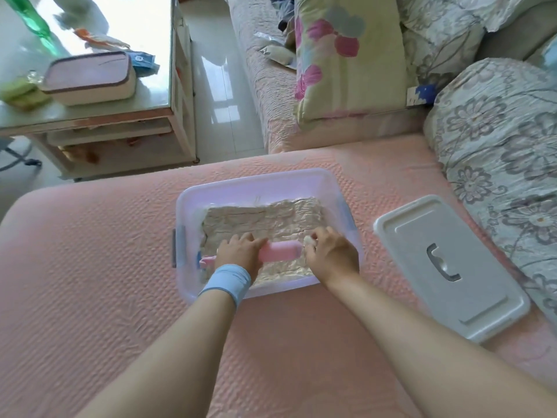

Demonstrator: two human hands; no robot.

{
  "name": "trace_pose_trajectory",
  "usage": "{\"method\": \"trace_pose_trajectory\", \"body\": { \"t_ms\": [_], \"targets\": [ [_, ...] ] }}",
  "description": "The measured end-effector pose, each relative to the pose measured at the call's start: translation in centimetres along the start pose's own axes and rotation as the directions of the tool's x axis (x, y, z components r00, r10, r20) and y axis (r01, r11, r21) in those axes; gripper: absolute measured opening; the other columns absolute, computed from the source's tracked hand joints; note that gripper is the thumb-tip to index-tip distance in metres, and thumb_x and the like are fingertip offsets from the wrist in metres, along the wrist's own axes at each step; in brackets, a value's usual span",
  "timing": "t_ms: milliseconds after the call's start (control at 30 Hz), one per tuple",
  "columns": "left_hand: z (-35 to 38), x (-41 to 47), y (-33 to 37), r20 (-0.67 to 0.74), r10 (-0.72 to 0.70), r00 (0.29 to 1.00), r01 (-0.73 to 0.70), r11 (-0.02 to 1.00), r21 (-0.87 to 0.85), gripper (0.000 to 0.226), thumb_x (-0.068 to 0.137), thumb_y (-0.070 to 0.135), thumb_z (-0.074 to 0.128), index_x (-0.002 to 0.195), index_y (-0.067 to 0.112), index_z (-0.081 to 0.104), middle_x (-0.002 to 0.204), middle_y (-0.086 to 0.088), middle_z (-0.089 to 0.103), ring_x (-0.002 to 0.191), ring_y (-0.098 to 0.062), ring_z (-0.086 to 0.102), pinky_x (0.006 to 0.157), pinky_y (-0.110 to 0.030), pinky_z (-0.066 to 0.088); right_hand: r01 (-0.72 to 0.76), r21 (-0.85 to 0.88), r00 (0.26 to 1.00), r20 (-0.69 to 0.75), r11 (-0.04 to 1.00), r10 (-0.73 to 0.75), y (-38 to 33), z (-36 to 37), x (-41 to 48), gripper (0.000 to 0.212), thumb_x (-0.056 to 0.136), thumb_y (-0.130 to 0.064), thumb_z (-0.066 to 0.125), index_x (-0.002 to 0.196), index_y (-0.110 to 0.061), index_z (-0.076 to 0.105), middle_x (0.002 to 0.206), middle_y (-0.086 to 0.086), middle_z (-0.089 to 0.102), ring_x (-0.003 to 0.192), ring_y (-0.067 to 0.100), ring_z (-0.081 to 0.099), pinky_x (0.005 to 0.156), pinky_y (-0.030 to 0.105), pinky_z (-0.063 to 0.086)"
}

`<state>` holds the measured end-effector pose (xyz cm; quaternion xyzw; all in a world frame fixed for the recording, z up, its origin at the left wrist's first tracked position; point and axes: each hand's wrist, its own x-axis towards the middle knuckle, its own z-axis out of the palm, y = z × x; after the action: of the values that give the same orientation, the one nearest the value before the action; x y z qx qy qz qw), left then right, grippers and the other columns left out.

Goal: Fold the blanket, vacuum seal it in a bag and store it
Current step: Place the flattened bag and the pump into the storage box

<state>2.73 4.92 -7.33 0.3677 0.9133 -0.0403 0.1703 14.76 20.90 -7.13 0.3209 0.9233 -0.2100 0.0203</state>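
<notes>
A clear plastic storage box (259, 184) stands on the pink quilted bed. Inside lies the vacuum-sealed bag (265, 220) with the shrunken, wrinkled beige blanket in it. A pink hand pump (278, 251) lies across the bag near the box's front wall. My left hand (239, 251), with a blue wristband, grips the pump's left part. My right hand (330, 251) is at the pump's right end, and its curled fingers pinch a small white piece (308, 240) there. The pump's pink handle (207, 260) sticks out to the left.
The box's grey lid (450, 267) lies on the bed to the right. A floral duvet (497, 152) is piled at the far right. A flowered pillow (346, 58) rests on the sofa behind. A glass-topped table (90, 95) with a lidded container stands at the upper left.
</notes>
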Motion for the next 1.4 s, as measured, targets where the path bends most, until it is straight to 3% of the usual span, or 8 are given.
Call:
{"method": "trace_pose_trajectory", "body": {
  "t_ms": [233, 433, 700, 800, 900, 1000, 1167, 1400],
  "targets": [
    [2.0, 0.3, 0.6, 0.142, 0.101, 0.985, -0.049, 0.943, -0.33, 0.055, 0.096, 0.043, 0.051, 0.147, 0.034, 0.034, 0.147, 0.004, 0.043, 0.133, -0.022, 0.042, 0.104, -0.037, 0.039, 0.066, 0.066, 0.992, 0.101, 0.996, -0.072, -0.9, 2.0, 1.9, 0.041, 0.097, -0.018, 0.056, 0.138, -0.021, 0.058, 0.126, 0.007, 0.065, 0.116, 0.03, 0.058, 0.094, 0.037, 0.046],
    [1.6, -1.7, -1.7, 0.297, 0.123, 0.947, 0.005, 0.919, -0.395, 0.073, 0.085, 0.074, 0.042, 0.146, 0.034, 0.038, 0.15, 0.007, 0.038, 0.135, -0.02, 0.039, 0.11, -0.041, 0.034, 0.143, 0.025, 0.952, 0.27, 0.989, -0.145, -2.1, 3.8, 0.9, 0.036, 0.094, -0.026, 0.054, 0.128, -0.024, 0.066, 0.132, 0.0, 0.063, 0.126, 0.025, 0.054, 0.109, 0.039, 0.038],
    [0.0, -1.4, 0.9, 0.279, 0.054, 0.959, 0.04, 0.947, -0.319, 0.056, 0.092, 0.049, 0.037, 0.145, 0.031, 0.038, 0.15, 0.002, 0.039, 0.133, -0.024, 0.04, 0.107, -0.042, 0.035, 0.073, 0.066, 0.821, 0.562, 0.995, -0.098, -1.2, 1.7, -0.2, 0.065, 0.089, -0.029, 0.063, 0.151, -0.024, 0.044, 0.157, 0.0, 0.041, 0.146, 0.017, 0.035, 0.117, 0.025, 0.026],
    [-1.5, -0.3, 4.2, 0.196, 0.09, 0.976, -0.018, 0.94, -0.341, 0.049, 0.094, 0.045, 0.039, 0.141, 0.031, 0.042, 0.145, 0.003, 0.043, 0.13, -0.023, 0.042, 0.104, -0.039, 0.037, 0.154, 0.163, 0.894, 0.397, 0.975, -0.208, 0.1, 0.0, -0.7, 0.052, 0.092, -0.027, 0.06, 0.143, -0.019, 0.055, 0.155, 0.004, 0.044, 0.147, 0.021, 0.033, 0.121, 0.036, 0.025],
    [-3.2, 1.4, 8.4, 0.031, 0.142, 0.989, -0.124, 0.934, -0.334, 0.044, 0.096, 0.039, 0.043, 0.139, 0.028, 0.045, 0.14, 0.003, 0.048, 0.129, -0.024, 0.043, 0.102, -0.037, 0.037, 0.269, 0.167, 0.963, -0.068, 0.949, -0.261, 3.8, -2.6, -0.6, 0.038, 0.081, -0.015, 0.055, 0.115, -0.015, 0.072, 0.121, 0.005, 0.068, 0.114, 0.03, 0.061, 0.096, 0.046, 0.05],
    [-4.3, 3.2, 13.9, -0.111, 0.201, 0.973, -0.227, 0.916, -0.329, 0.041, 0.096, 0.033, 0.045, 0.136, 0.024, 0.049, 0.138, 0.001, 0.05, 0.126, -0.025, 0.045, 0.103, -0.036, 0.037, 0.124, 0.085, 0.975, -0.197, 0.989, -0.106, 9.9, -5.5, -0.6, 0.037, 0.081, -0.005, 0.057, 0.114, -0.015, 0.07, 0.113, 0.007, 0.066, 0.101, 0.034, 0.06, 0.087, 0.043, 0.05],
    [-3.8, 4.9, 25.1, -0.226, 0.362, 0.904, -0.419, 0.851, -0.317, 0.037, 0.093, 0.026, 0.05, 0.129, 0.021, 0.056, 0.128, -0.002, 0.056, 0.12, -0.026, 0.048, 0.102, -0.039, 0.039, -0.235, -0.133, 0.96, 0.122, 0.963, 0.251, 22.3, -5.7, -2.9, 0.051, 0.092, -0.019, 0.058, 0.142, -0.02, 0.048, 0.142, 0.006, 0.047, 0.132, 0.028, 0.042, 0.107, 0.04, 0.037],
    [2.9, 6.5, 34.8, 0.223, 0.435, 0.872, -0.418, 0.9, -0.124, 0.054, 0.095, 0.033, 0.047, 0.147, 0.029, 0.034, 0.153, 0.007, 0.034, 0.135, -0.025, 0.035, 0.109, -0.039, 0.035, -0.284, -0.268, 0.847, 0.38, 0.921, 0.372, 31.6, -1.2, -6.2, 0.071, 0.1, -0.048, 0.05, 0.157, -0.037, 0.009, 0.167, 0.005, -0.003, 0.154, 0.034, -0.001, 0.112, 0.058, 0.03]
  ]
}}
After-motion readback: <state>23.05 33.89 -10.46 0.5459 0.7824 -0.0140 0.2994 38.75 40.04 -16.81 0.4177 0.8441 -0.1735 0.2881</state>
